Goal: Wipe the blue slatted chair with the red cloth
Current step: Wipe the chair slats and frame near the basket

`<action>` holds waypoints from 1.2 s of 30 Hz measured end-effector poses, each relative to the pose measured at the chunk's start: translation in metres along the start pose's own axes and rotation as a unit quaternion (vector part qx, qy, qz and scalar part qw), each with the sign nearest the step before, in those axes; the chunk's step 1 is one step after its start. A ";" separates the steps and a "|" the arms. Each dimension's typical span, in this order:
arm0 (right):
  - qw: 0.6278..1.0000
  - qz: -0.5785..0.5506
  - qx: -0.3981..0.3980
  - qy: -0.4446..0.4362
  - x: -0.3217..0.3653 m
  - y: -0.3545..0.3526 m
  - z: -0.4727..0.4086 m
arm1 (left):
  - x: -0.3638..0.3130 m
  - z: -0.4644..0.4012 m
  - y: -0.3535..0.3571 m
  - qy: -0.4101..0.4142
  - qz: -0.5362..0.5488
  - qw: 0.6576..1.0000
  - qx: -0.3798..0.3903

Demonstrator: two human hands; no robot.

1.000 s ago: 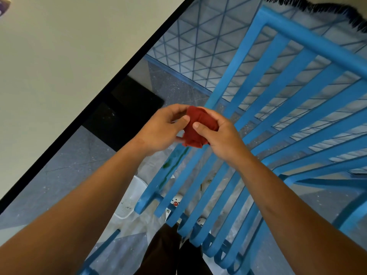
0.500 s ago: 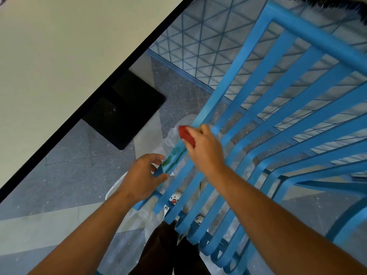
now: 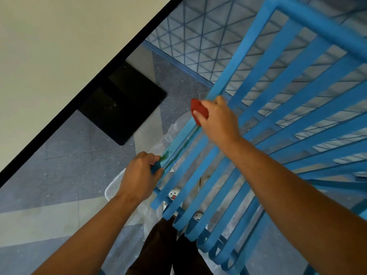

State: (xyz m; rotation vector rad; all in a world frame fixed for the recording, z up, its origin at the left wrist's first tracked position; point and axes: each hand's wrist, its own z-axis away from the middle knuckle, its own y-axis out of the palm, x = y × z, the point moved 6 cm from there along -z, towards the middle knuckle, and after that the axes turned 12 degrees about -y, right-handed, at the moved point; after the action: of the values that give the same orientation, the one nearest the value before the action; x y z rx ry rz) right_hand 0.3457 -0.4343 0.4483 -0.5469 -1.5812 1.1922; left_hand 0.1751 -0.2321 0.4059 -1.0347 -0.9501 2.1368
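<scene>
Left hand (image 3: 139, 178) clenched round near end of outermost slat of blue slatted chair (image 3: 278, 108); open floor (image 3: 83, 155) beyond that edge. Slats running lower left to upper right. Right hand (image 3: 217, 121), grip pinching red cloth (image 3: 198, 111) against same slat, now farther along than before.

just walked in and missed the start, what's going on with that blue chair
A person is wiping a blue slatted chair. The right hand holds a bunched red cloth pressed against the chair's outermost slat. The left hand grips the same slat lower down, apparently to steady it. A greenish smear shows on that slat between the two hands, so this slat does not look clean yet. A white basket sits on the floor below.
</scene>
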 end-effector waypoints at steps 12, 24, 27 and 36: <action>1.000 -0.007 -0.019 -0.010 0.026 0.031 0.018 | -0.006 0.004 -0.004 0.022 0.015 0.999 -0.018; 0.997 -0.009 0.046 -0.061 0.066 0.065 0.056 | 0.006 -0.002 0.000 0.003 0.064 0.998 0.005; 0.997 0.011 0.037 -0.061 0.055 0.054 0.045 | 0.008 -0.007 0.000 0.000 0.078 0.996 0.046; 0.999 0.049 0.003 0.019 0.039 0.037 0.023 | 0.032 -0.019 -0.007 -0.101 0.271 0.934 0.212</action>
State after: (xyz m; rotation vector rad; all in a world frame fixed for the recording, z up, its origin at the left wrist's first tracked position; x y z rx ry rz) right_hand 0.3027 -0.3974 0.4342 -0.6455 -1.5339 1.2515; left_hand 0.1749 -0.1980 0.3892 -0.9361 -0.2564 2.7798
